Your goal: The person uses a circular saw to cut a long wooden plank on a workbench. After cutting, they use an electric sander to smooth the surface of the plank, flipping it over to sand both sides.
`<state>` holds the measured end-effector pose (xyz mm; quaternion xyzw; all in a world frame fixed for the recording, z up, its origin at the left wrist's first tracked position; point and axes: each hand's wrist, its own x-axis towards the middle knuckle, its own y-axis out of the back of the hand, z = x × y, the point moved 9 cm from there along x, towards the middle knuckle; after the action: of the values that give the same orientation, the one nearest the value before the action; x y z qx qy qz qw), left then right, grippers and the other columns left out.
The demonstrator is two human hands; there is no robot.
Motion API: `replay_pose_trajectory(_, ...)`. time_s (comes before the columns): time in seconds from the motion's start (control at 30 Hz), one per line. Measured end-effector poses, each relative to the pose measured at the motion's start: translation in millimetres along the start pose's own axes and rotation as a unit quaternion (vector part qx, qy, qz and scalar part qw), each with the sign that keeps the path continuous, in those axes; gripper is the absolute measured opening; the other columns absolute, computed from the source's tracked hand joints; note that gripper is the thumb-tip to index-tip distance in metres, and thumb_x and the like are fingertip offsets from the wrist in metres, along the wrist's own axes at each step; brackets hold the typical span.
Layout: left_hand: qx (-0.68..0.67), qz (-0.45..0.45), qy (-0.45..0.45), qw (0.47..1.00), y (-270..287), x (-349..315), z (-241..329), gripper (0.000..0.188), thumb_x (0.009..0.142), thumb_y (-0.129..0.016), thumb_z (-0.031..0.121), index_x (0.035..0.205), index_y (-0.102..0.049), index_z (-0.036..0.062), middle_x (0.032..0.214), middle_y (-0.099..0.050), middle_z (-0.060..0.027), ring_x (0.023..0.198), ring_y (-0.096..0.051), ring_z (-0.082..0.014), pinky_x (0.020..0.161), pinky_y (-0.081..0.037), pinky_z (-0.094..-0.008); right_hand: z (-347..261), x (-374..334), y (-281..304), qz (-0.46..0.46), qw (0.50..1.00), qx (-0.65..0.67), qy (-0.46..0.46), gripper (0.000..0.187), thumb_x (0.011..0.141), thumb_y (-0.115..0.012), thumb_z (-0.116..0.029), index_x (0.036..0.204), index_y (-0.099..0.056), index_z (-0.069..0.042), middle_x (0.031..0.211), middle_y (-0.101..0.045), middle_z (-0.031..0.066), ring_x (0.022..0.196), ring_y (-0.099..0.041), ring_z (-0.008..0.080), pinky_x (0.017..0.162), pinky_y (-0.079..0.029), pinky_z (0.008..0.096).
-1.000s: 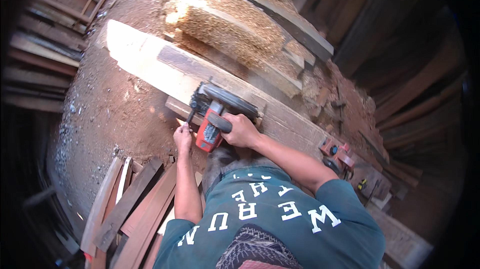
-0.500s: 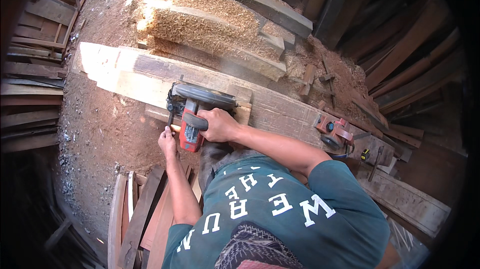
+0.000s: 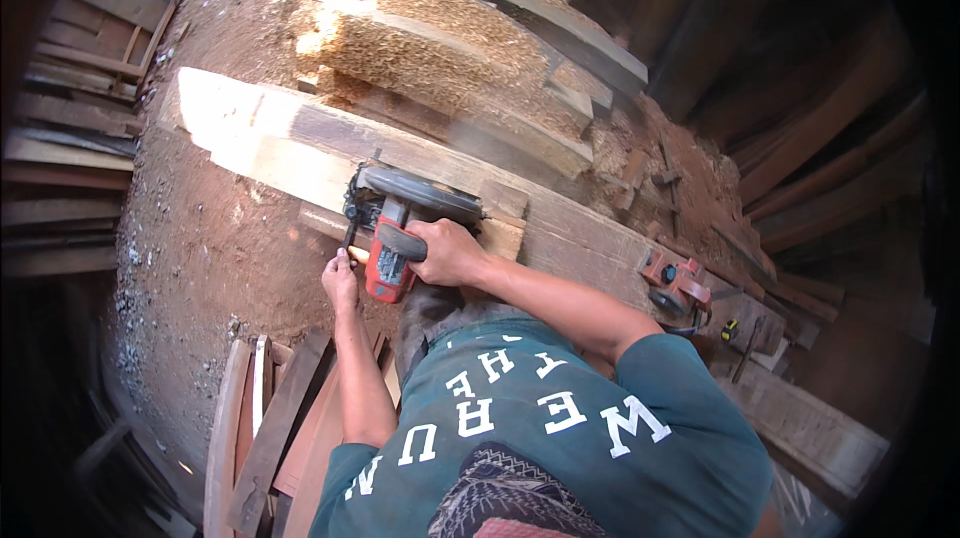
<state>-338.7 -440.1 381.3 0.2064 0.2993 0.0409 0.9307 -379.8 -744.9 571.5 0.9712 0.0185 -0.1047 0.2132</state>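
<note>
My right hand (image 3: 450, 252) is closed round the rear handle of a red and black circular saw (image 3: 388, 273). The saw rests on a pale board (image 3: 265, 163), which lies along a thick timber beam (image 3: 590, 228). My left hand (image 3: 341, 280), at the saw's left side, is closed on the near end of a dark bar (image 3: 350, 235) that sticks out from the saw. The saw's body and guard hide the blade and the cut. A short wood block (image 3: 506, 200) lies on the beam just right of the saw.
A red power tool (image 3: 677, 283) and a yellow tape measure (image 3: 730, 329) lie to the right. Shavings (image 3: 430, 43) cover stacked timbers beyond the beam. Planks (image 3: 270, 438) lie near my left arm; more stock (image 3: 70, 153) lines the far left. Haze hangs beyond the saw.
The saw, with both hands on it, has slid slightly left along the board. The haze beyond it looks thicker. The whole view has shifted a little.
</note>
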Motion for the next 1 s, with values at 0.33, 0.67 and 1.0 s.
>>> replay_pose_trajectory(0.33,-0.029,0.018,0.021,0.999,3.9,11.3,2.8,0.042,0.109,-0.067,0.038,0.095,-0.075,-0.0002,0.082,-0.073,-0.0038,0.075,-0.063,-0.0108,0.072,-0.051,-0.0317,-10.0,17.9,-4.2,-0.002,1.000,-0.007,0.007,0.034,0.078,-0.078,-0.019,0.110,-0.074,-0.008,0.094,-0.075,0.0261,0.093,-0.073,0.0470,0.081,-0.059,0.0528)
replay_pose_trajectory(0.67,-0.043,0.056,0.008,0.997,7.7,19.2,17.5,0.043,0.107,-0.069,0.041,0.089,-0.075,0.0022,0.075,-0.069,-0.0011,0.067,-0.057,-0.0114,0.064,-0.048,-0.0340,-23.9,33.4,-6.1,0.009,1.000,-0.002,0.016,0.024,0.086,-0.075,-0.012,0.108,-0.073,-0.003,0.095,-0.074,0.0263,0.093,-0.074,0.0454,0.079,-0.059,0.0457)
replay_pose_trajectory(1.0,-0.036,0.042,0.005,0.998,13.2,41.0,18.5,0.045,0.107,-0.068,0.041,0.087,-0.075,0.0016,0.074,-0.071,-0.0050,0.071,-0.064,-0.0142,0.069,-0.052,-0.0364,-28.9,55.0,-14.2,0.004,1.000,-0.022,0.009,0.023,0.086,-0.078,-0.016,0.104,-0.073,-0.003,0.089,-0.072,0.0272,0.089,-0.073,0.0468,0.076,-0.059,0.0467)
